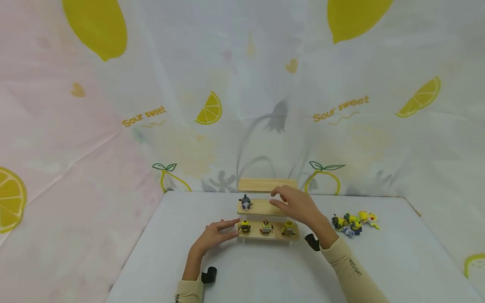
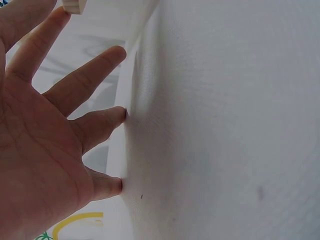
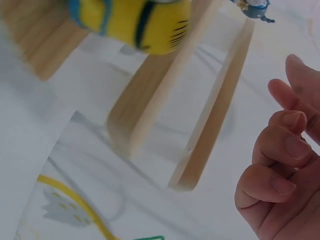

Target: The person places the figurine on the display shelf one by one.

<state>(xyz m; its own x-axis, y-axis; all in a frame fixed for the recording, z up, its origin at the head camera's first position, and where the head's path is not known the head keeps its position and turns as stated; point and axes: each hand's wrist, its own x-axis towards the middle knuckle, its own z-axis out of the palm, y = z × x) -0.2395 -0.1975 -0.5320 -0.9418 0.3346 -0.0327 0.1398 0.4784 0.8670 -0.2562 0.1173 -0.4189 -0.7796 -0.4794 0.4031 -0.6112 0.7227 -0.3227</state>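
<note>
A small tiered wooden display stand (image 1: 261, 206) stands on the white table. On its middle tier, at the left end, is a dark-topped toy figure (image 1: 246, 203). Along the front tier stand three yellow figures, the middle one (image 1: 266, 227) wearing a brownish top. My left hand (image 1: 213, 237) has its fingers spread, and a fingertip touches the stand's wood (image 2: 75, 5) at the left. Above the right part of the middle tier hovers my right hand (image 1: 297, 204), thumb and index finger apart. Nothing shows between them. The right wrist view shows its other fingers (image 3: 272, 185) bent.
Right of the stand, several yellow and blue toy figures (image 1: 356, 227) lie in a loose group on the table (image 1: 261, 273). Behind the table hangs a lemon-print cloth (image 1: 250, 139). A dark wrist-worn piece (image 1: 209, 275) sits by the left sleeve.
</note>
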